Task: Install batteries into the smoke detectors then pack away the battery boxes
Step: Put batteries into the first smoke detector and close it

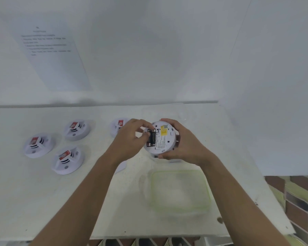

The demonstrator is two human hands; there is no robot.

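Our right hand (180,141) grips an upturned smoke detector (160,137) above the table (25,201); our left hand (130,137) pinches at its batteries (151,137). Four more detectors (68,160) lie left, a clear container (180,190) nearer us.

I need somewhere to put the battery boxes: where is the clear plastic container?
The clear plastic container sits on the white table, near-right of centre, just below the held smoke detector.

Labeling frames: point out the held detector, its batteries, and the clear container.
held detector (164,137): head view, on its yellow label.
batteries (152,138): head view, on the dark cells in the compartment.
container (180,190): head view, on its clear lid.
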